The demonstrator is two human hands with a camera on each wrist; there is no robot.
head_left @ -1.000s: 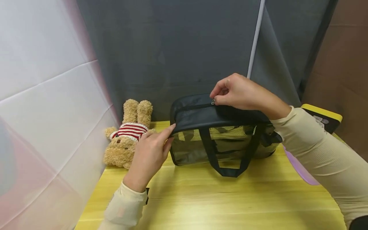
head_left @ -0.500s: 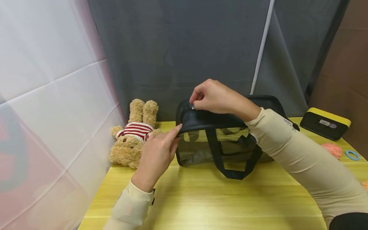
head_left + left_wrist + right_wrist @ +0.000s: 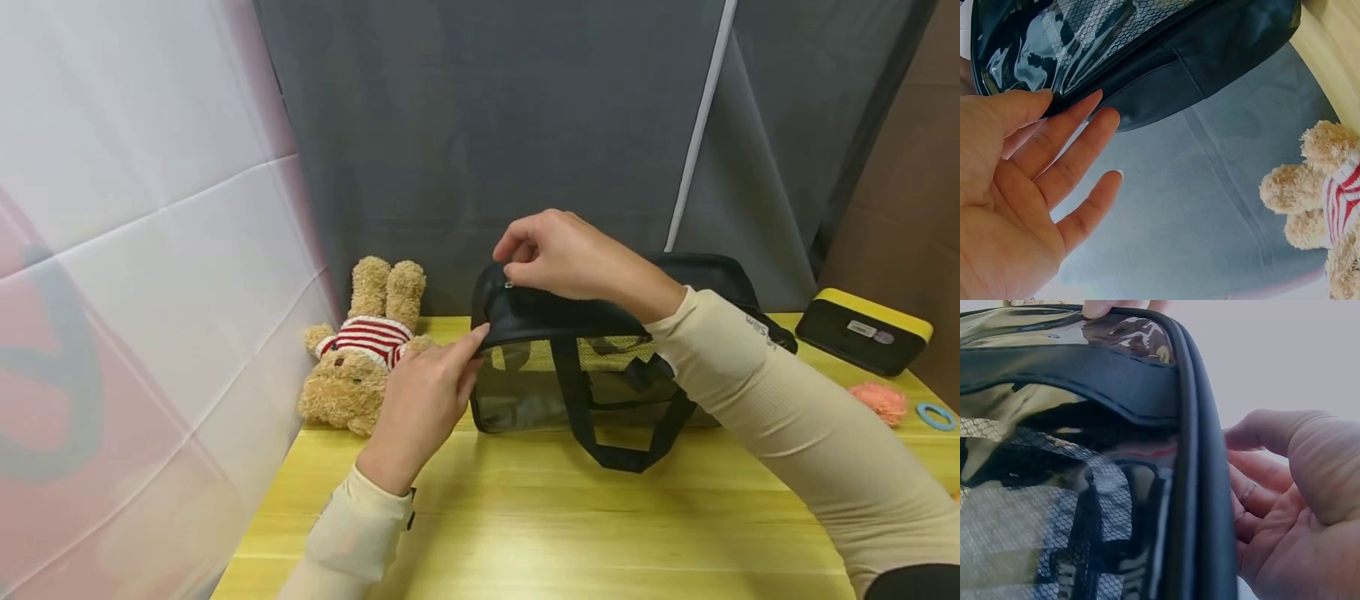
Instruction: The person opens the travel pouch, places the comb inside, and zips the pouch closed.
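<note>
Bag (image 3: 600, 367) steadied on counter (image 3: 600, 517): left hand (image 3: 420, 400) fingers straight against corner; right hand (image 3: 562, 254) pinches zip pull (image 3: 508, 284) atop.

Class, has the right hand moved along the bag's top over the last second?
Yes. The right hand has slid left along the bag, from mid-top to its end nearest the teddy bear.

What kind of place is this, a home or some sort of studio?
Most likely a small staged recording booth rather than a home. A yellow wooden table is closed in by a grey curtain and a white sheet, and it carries only props: a teddy bear and a clear black-trimmed bag that both hands handle.
</note>
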